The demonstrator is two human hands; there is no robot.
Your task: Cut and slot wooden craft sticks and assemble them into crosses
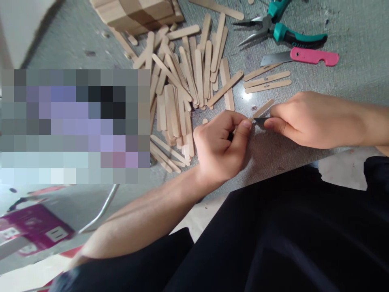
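Thumb and fingers of my left hand (223, 142) pinch a wooden craft stick (263, 108) near the table's front edge. My right hand (306, 119) is closed round a knife (259, 121), whose handle is hidden in the fist. The dark blade meets the stick right beside my left thumb. Just beyond, a few craft sticks with small notches cut in them (267, 85) lie side by side. Behind those is a pink-handled folding saw (314, 56) with its blade out.
Loose craft sticks (197, 73) lie heaped left of centre. Long-nose pliers (267, 26) with teal grips rest at the back right. Wooden blocks (136, 16) stand at the back. A purple box (36, 227) is at the lower left. A blurred patch covers the left side.
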